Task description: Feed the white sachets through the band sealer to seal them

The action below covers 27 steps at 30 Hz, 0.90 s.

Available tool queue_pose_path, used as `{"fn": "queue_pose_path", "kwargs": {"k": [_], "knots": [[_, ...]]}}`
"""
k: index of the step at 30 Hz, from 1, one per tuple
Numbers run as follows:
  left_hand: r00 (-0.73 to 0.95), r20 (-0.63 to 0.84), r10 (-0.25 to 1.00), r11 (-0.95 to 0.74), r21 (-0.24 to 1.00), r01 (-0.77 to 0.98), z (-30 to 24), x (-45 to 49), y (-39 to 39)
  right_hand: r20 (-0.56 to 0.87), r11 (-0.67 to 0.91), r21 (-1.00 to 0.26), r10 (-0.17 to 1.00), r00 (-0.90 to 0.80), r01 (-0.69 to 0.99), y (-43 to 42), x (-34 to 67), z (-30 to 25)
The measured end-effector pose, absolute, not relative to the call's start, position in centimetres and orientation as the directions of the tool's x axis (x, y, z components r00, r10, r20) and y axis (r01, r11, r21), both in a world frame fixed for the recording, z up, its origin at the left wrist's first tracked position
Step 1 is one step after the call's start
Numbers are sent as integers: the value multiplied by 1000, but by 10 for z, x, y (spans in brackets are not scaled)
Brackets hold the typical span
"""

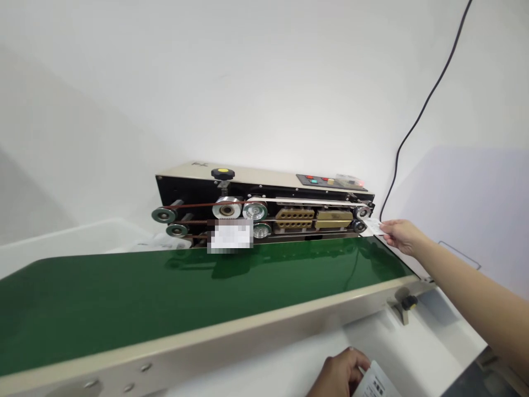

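Observation:
At the right end of the band sealer (pixel 264 182), my right hand (pixel 403 236) pinches a small white printed pouch (pixel 374 226). The pouch's far edge meets the sealer's end rollers (pixel 360 219); whether it is between the belts I cannot tell. Below the conveyor's front edge, my left hand (pixel 341 374) has its fingers curled on another white printed pouch (pixel 377 381), partly cut off by the frame's bottom. Farther left, a white pouch (pixel 230 236), blurred out, hangs from the sealer's belts above the green conveyor belt (pixel 165 298).
Knobs, brass blocks and pulleys line the sealer's front, with a button panel (pixel 326 181) on top. A black cable (pixel 425 105) runs down the wall. Several white pouches (pixel 165 241) lie in a white bin (pixel 91 237) behind the conveyor's left part.

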State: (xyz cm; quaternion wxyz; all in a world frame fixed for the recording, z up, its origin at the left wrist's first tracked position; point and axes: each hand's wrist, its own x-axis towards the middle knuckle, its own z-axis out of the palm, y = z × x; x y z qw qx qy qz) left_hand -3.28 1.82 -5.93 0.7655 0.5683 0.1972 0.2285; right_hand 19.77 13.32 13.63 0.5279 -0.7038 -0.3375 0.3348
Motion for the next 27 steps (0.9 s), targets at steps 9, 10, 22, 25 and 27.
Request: {"fn": "queue_pose_path", "kwargs": {"k": [9,10,22,25,27], "knots": [[813,-60,579,270,955,-121,-56,-34,19,-95,-178,-978,848,521,111,133,177,139],[816,-56,575,275,953,-129,-57,-34,19,-95,-176,-978,851,517,111,133,173,139],[816,-79,573,307,943,-124,-55,-32,17,223,-147,-836,790,572,529,82,148,143],[748,-145,647,366,920,-139,-39,-33,6,527,-11,-699,668,526,715,22,143,123],[696,-179,696,387,909,-153,-29,-33,1,578,88,-718,628,521,691,-22,135,96]]}}
